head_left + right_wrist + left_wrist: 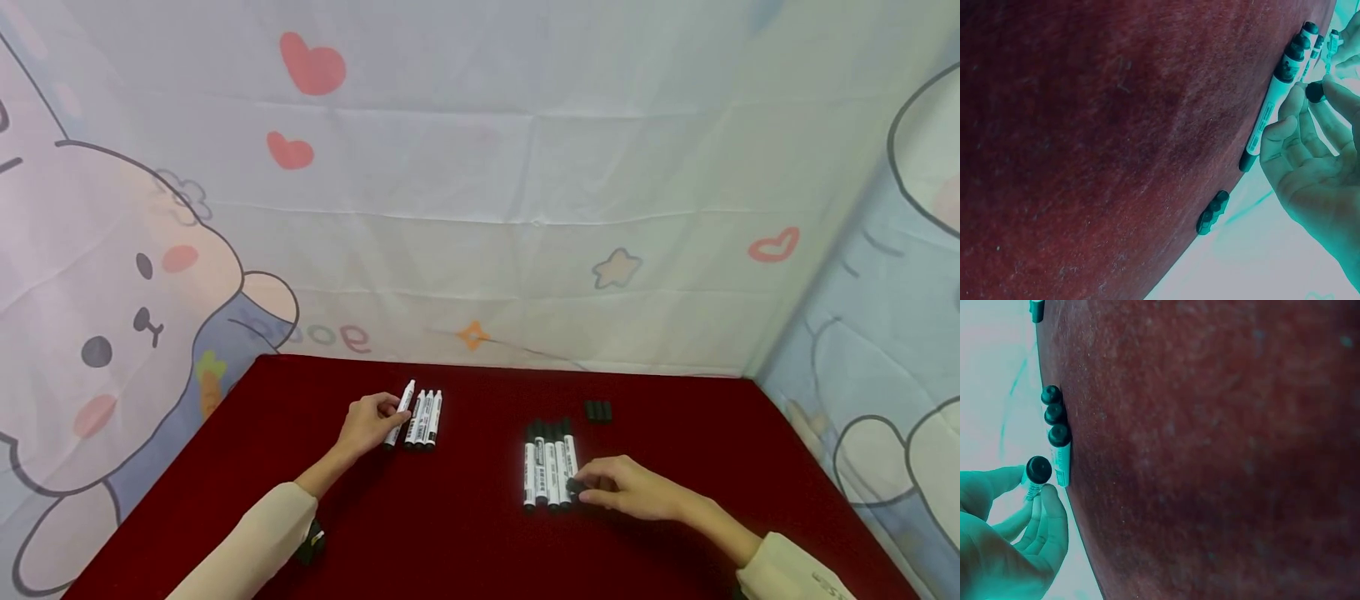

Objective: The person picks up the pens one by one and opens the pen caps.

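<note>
On my feed, the slim white marker with a black end and a bare, tapered tip [406, 398] sits pinched between the thumb and fingers of the left hand [372, 421], just left of a row of three similar uncapped white markers [424, 421]. It leans a little out of line with them; whether it touches the surface I cannot tell. I judge the step to be lining it up with that row. I would turn it parallel, tip pointing away like its neighbours, then lower it gently, since a round barrel may roll or nudge the others. I would keep my fingertips off the tip, which could smear ink.

The right hand [626, 487] has thumb and fingertips together on a short black piece, most likely a marker cap [575, 485], right beside five white markers with black caps on [551, 467]. I would keep that grip light and lift it clear of the row, as a knock could spread those barrels. Three loose black caps [598, 412] lie side by side beyond the right hand.

I see no box or tray holding any of these; the rows and the loose caps lie directly on the dark red cloth-covered tabletop [465, 533].
</note>
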`<act>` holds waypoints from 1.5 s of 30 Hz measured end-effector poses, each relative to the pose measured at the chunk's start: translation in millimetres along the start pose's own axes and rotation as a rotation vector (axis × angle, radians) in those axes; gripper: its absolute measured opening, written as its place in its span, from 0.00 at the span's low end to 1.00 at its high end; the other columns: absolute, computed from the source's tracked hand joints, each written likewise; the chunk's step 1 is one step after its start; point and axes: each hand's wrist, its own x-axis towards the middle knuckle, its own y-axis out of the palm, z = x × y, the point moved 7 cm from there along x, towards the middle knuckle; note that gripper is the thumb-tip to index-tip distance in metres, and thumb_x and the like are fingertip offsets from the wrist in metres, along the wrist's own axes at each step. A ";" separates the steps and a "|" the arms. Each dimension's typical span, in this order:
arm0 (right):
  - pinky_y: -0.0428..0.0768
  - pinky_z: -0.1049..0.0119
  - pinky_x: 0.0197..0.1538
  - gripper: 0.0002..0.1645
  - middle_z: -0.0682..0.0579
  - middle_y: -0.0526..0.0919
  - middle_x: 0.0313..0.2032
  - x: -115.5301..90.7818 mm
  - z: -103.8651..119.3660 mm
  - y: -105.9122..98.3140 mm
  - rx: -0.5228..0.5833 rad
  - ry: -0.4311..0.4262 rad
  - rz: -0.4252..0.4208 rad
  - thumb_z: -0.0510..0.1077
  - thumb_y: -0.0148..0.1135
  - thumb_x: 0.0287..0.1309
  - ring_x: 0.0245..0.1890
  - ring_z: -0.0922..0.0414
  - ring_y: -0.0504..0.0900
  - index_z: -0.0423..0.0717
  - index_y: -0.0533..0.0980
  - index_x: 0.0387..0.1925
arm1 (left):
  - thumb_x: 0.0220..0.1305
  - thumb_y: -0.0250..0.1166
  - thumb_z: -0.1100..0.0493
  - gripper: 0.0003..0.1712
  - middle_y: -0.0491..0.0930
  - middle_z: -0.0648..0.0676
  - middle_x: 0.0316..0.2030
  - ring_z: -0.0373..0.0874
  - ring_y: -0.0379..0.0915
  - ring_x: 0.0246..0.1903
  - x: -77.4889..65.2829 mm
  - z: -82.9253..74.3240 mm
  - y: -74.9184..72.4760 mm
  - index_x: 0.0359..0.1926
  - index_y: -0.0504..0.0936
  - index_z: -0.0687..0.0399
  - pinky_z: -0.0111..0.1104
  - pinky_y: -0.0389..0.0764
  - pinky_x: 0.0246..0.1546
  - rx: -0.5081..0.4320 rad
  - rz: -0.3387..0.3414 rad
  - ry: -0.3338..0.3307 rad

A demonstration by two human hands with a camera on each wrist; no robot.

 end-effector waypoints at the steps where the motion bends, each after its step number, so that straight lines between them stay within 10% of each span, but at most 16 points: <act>1: 0.79 0.73 0.39 0.16 0.58 0.82 0.39 0.4 0.1 0.1 -0.005 -0.007 -0.001 0.49 0.60 0.73 0.34 0.71 0.75 0.45 0.82 0.53 | 0.63 0.72 0.60 0.17 0.85 0.59 0.32 0.43 0.76 0.29 1.0 2.0 1.2 0.47 0.85 0.70 0.31 0.74 0.29 0.005 0.006 -0.013; 24: 0.80 0.73 0.41 0.18 0.57 0.85 0.39 5.6 7.5 9.0 -0.021 -0.047 0.004 0.48 0.60 0.73 0.35 0.72 0.76 0.41 0.81 0.54 | 0.65 0.69 0.57 0.23 0.85 0.65 0.36 0.42 0.78 0.20 10.9 18.8 20.1 0.50 0.82 0.75 0.34 0.82 0.19 -0.136 0.047 -0.113; 45: 0.80 0.71 0.32 0.22 0.52 0.84 0.36 -1.2 -23.1 -16.2 0.029 0.060 -0.098 0.48 0.60 0.72 0.28 0.69 0.78 0.34 0.79 0.55 | 0.67 0.65 0.59 0.15 0.86 0.60 0.37 0.44 0.76 0.25 8.8 11.3 12.2 0.49 0.85 0.65 0.32 0.73 0.23 0.036 0.024 -0.115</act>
